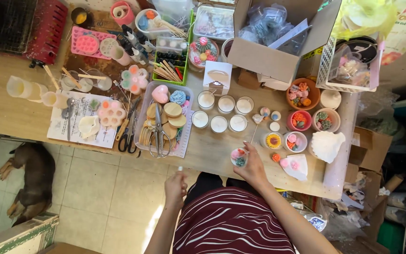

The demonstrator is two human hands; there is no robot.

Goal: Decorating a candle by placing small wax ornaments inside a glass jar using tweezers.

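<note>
- The right hand point(251, 168) is gripping a small decorated candle point(239, 157) at the tabletop's point(212, 148) near edge, steadying it.
- The left hand point(175, 186) is closing around a thin white stick point(180, 168), held off the tabletop.

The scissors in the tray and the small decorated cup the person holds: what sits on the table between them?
In the head view, only bare wooden tabletop lies between the scissors and the cup held in the right hand.
</note>
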